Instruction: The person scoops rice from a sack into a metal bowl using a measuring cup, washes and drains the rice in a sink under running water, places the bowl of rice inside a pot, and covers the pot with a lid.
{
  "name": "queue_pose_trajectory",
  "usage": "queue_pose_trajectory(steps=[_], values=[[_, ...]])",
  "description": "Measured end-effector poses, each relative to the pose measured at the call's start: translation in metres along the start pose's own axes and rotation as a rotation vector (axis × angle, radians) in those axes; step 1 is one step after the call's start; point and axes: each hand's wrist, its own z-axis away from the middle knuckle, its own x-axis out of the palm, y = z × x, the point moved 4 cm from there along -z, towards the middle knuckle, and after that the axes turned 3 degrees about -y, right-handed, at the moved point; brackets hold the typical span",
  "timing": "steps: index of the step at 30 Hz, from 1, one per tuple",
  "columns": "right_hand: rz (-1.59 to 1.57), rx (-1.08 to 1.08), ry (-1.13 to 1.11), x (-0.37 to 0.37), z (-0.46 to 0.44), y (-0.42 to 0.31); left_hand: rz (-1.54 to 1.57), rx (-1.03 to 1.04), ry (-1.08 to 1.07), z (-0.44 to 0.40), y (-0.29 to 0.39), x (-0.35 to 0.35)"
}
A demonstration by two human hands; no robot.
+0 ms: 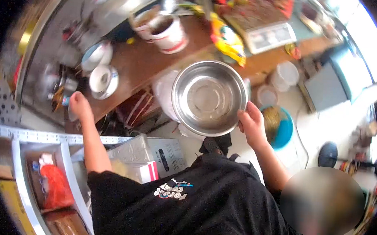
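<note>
My right hand (253, 123) grips the right rim of a round stainless steel bowl (209, 99). The bowl is tilted so its inside faces me, and nothing shows in it. At the far left, my left hand (80, 106) is closed beside a small blue-and-white item (65, 101) at the counter's end. What its fingers hold, if anything, is too blurred to make out. Close to that hand, a white bowl on a saucer (99, 80) stands on the brown counter (128, 74).
White buckets (169, 35) and a yellow packet (227, 39) are on the counter, near a white scale (270, 37). A blue basin (284, 130) is on the floor to the right. Metal shelving (64, 138) stands at my left. Another person's blurred head (322, 201) is close on my right.
</note>
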Motion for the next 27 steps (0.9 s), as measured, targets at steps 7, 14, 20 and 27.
queue_pose_trajectory(steps=[7, 14, 20, 27], values=[[0.362, -0.321, 0.485, -0.176, 0.145, 0.042, 0.964, -0.238, -1.713, 0.317, 0.405, 0.026], [0.280, -0.275, 0.925, -0.285, 0.330, 0.025, 0.890, -0.243, -2.366, 0.542, 0.568, -0.001], [-0.139, -0.195, 1.367, -0.307, 0.460, 0.108, 0.649, -0.045, -2.601, 0.652, 0.665, -0.027], [-0.007, 0.592, 2.058, -0.225, 0.632, 0.228, 0.452, 0.396, -2.923, 0.812, 0.738, -0.072]])
